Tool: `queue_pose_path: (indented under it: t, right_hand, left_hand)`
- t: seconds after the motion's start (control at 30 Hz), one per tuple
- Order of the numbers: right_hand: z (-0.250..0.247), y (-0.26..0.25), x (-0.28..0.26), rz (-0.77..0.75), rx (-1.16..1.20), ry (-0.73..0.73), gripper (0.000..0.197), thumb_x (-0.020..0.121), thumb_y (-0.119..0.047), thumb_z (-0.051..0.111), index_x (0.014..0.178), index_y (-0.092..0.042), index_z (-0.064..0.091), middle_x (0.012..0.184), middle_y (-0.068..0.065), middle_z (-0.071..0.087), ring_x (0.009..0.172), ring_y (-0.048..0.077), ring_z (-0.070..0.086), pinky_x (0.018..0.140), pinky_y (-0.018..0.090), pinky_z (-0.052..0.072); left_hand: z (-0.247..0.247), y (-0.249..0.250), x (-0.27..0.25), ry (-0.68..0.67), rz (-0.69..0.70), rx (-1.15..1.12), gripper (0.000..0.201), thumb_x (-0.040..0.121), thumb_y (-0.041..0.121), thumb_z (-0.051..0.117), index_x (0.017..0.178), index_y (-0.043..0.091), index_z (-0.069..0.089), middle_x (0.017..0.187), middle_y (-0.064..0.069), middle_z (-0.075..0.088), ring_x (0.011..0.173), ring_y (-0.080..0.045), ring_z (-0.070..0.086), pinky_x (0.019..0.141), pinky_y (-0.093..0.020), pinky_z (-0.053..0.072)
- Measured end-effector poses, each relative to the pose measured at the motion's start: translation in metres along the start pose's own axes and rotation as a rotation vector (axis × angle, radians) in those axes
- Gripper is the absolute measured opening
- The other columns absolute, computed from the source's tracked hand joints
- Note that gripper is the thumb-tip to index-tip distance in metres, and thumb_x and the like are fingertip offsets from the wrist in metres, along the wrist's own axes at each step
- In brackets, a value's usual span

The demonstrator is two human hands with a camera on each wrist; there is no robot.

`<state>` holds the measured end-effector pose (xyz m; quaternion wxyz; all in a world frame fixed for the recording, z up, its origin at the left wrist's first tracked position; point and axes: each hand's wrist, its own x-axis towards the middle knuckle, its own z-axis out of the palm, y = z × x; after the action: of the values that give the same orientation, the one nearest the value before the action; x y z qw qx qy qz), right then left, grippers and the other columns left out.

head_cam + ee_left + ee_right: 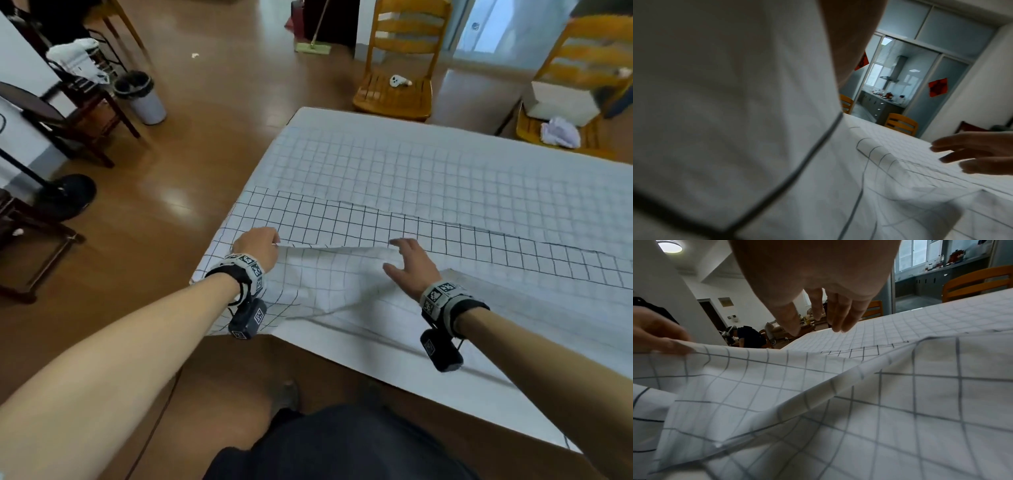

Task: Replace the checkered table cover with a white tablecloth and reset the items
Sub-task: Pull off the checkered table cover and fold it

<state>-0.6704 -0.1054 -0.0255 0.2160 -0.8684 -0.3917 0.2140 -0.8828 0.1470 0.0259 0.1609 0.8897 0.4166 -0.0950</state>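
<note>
The checkered cover [411, 178] lies over the table in folded layers, dark grid on one band and faint grid on the rest. My left hand [274, 240] pinches a folded edge of it near the table's left side and lifts it a little; in the right wrist view the left hand [663, 340] holds that same edge. My right hand [397, 253] hovers just over the fold with fingers [818, 313] straight and spread, holding nothing. In the left wrist view lifted cover [725, 97] fills most of the picture, and the right hand [972, 154] shows beyond it.
A plain white surface [376, 359] shows along the table's near edge. Two wooden chairs [397, 68] [575, 85] stand beyond the table, one with a white box [561, 99] and a crumpled white cloth [560, 132]. A bin [144, 99], dark chair [68, 99] and stand base [66, 195] are at left.
</note>
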Motion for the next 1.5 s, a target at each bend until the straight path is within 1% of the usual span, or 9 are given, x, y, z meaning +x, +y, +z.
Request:
queue_pose_path:
  t: [0.33, 0.43, 0.53, 0.7, 0.8, 0.87, 1.07, 1.23, 1.5]
  right_hand:
    - [0.088, -0.135, -0.024, -0.214, 0.062, -0.349, 0.074, 0.076, -0.062, 0.075, 0.140, -0.034, 0.049, 0.127, -0.013, 0.054, 0.094, 0.005, 0.056, 0.087, 0.029, 0.049]
    - [0.108, -0.160, -0.022, -0.270, 0.000, -0.293, 0.049, 0.085, -0.053, 0.071, 0.127, -0.030, 0.062, 0.113, -0.012, 0.061, 0.075, -0.005, 0.049, 0.076, 0.026, 0.042]
    - [0.120, -0.174, -0.016, -0.220, 0.008, -0.163, 0.022, 0.089, -0.043, 0.069, 0.106, -0.029, 0.070, 0.095, -0.015, 0.066, 0.073, 0.000, 0.052, 0.073, 0.029, 0.045]
    - [0.124, -0.195, -0.005, -0.106, 0.021, -0.236, 0.066, 0.080, -0.049, 0.076, 0.136, -0.032, 0.048, 0.111, -0.010, 0.058, 0.083, 0.010, 0.054, 0.080, 0.032, 0.049]
    - [0.127, -0.206, 0.001, -0.148, -0.180, -0.274, 0.023, 0.086, -0.047, 0.071, 0.087, -0.027, 0.060, 0.088, -0.006, 0.057, 0.080, 0.016, 0.054, 0.071, 0.033, 0.048]
    - [0.132, -0.208, 0.004, -0.135, -0.234, -0.328, 0.031, 0.089, -0.044, 0.068, 0.070, -0.023, 0.054, 0.075, -0.006, 0.056, 0.074, 0.018, 0.055, 0.064, 0.032, 0.045]
    - [0.142, -0.206, 0.018, -0.031, 0.041, -0.222, 0.030, 0.097, -0.039, 0.056, 0.078, -0.015, 0.061, 0.070, -0.002, 0.061, 0.067, 0.018, 0.058, 0.062, 0.033, 0.045]
    - [0.143, -0.208, 0.033, 0.043, 0.148, -0.147, 0.033, 0.099, -0.032, 0.052, 0.074, -0.011, 0.057, 0.064, 0.006, 0.064, 0.063, 0.030, 0.066, 0.064, 0.045, 0.056]
    - [0.147, -0.208, 0.029, 0.099, 0.367, -0.111, 0.012, 0.097, -0.025, 0.059, 0.092, -0.014, 0.060, 0.082, 0.006, 0.069, 0.067, 0.022, 0.071, 0.066, 0.041, 0.059]
  left_hand:
    - [-0.018, -0.025, 0.013, -0.109, 0.215, -0.043, 0.023, 0.091, 0.014, 0.054, 0.105, 0.025, 0.069, 0.113, 0.000, 0.068, 0.101, -0.026, 0.063, 0.085, -0.035, 0.053]
    - [-0.023, -0.035, 0.009, -0.107, 0.261, -0.071, 0.022, 0.091, 0.016, 0.054, 0.102, 0.025, 0.070, 0.109, 0.003, 0.069, 0.097, -0.023, 0.064, 0.078, -0.032, 0.051]
    - [-0.029, -0.053, 0.002, -0.093, 0.292, -0.139, 0.020, 0.090, 0.017, 0.055, 0.100, 0.028, 0.070, 0.107, 0.006, 0.068, 0.096, -0.019, 0.063, 0.078, -0.032, 0.051]
    - [-0.036, -0.092, -0.016, -0.084, 0.278, -0.324, 0.011, 0.089, 0.033, 0.058, 0.091, 0.029, 0.068, 0.097, 0.011, 0.069, 0.092, -0.012, 0.063, 0.083, -0.037, 0.054]
    - [-0.031, -0.119, -0.027, -0.125, 0.239, -0.444, 0.027, 0.087, 0.053, 0.059, 0.090, 0.027, 0.067, 0.090, 0.012, 0.068, 0.087, -0.009, 0.062, 0.079, -0.034, 0.053]
    - [-0.022, -0.137, -0.034, -0.145, 0.196, -0.455, 0.033, 0.089, 0.058, 0.052, 0.089, 0.028, 0.065, 0.089, 0.010, 0.069, 0.086, -0.012, 0.063, 0.079, -0.036, 0.052]
    - [0.017, -0.185, -0.062, -0.170, 0.017, -0.401, 0.030, 0.094, 0.047, 0.048, 0.116, 0.030, 0.058, 0.107, 0.012, 0.063, 0.091, -0.015, 0.059, 0.080, -0.032, 0.048]
    - [0.067, -0.199, -0.075, -0.207, 0.049, -0.260, 0.069, 0.089, 0.039, 0.063, 0.148, 0.025, 0.030, 0.147, 0.006, 0.040, 0.132, -0.019, 0.043, 0.103, -0.040, 0.041]
    - [0.106, -0.214, -0.061, -0.114, -0.182, -0.551, 0.033, 0.099, 0.033, 0.049, 0.126, 0.016, 0.059, 0.120, -0.010, 0.067, 0.105, -0.032, 0.062, 0.089, -0.041, 0.052]
